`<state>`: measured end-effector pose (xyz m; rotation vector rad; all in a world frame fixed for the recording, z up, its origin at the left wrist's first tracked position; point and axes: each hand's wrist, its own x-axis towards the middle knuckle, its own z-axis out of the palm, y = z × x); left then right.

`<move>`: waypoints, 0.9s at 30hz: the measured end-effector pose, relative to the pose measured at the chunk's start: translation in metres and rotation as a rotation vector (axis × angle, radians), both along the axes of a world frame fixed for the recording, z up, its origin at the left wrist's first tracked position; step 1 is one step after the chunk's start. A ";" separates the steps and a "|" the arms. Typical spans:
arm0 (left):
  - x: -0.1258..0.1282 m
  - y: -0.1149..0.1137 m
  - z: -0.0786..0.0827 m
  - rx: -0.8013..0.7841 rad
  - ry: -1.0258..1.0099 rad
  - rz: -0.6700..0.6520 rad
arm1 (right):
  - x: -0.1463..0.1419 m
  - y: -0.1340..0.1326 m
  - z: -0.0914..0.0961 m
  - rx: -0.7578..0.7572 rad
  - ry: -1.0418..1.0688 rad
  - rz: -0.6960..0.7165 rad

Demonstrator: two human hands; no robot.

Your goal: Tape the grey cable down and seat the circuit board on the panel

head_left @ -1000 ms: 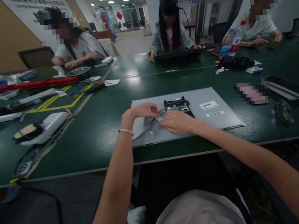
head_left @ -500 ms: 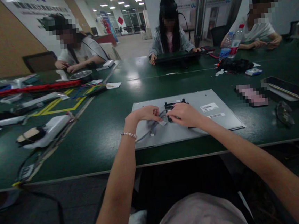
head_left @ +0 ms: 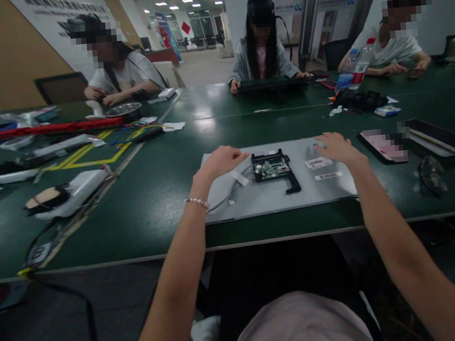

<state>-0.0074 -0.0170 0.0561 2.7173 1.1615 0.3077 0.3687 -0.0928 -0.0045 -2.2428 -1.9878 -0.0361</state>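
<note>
On the green table [head_left: 154,198], silver panel [head_left: 313,192] lies flat near the person's edge, circuit board [head_left: 271,170] face-up with black bracket [head_left: 293,183] around it. Left hand [head_left: 223,161] is over the panel's left part, fingers curled, thumb toward the board; can't tell if it grips anything. Right hand [head_left: 336,147] is loosely spread at the far-right corner, nothing visible in it; contact unclear. Grey cable [head_left: 223,201] with white tag [head_left: 240,178] sits left of the board. Best practice: steady the panel by its edges, don't tug wires, keep fingers off components.
</note>
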 end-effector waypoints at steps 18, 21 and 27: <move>0.002 -0.002 -0.004 0.252 0.228 0.312 | -0.011 0.000 -0.012 -0.430 0.115 0.062; 0.002 -0.004 -0.001 0.258 0.213 0.355 | -0.017 -0.002 -0.010 -0.442 0.104 0.048; 0.001 -0.005 0.001 0.244 0.180 0.413 | -0.033 -0.007 -0.004 -0.451 0.100 0.011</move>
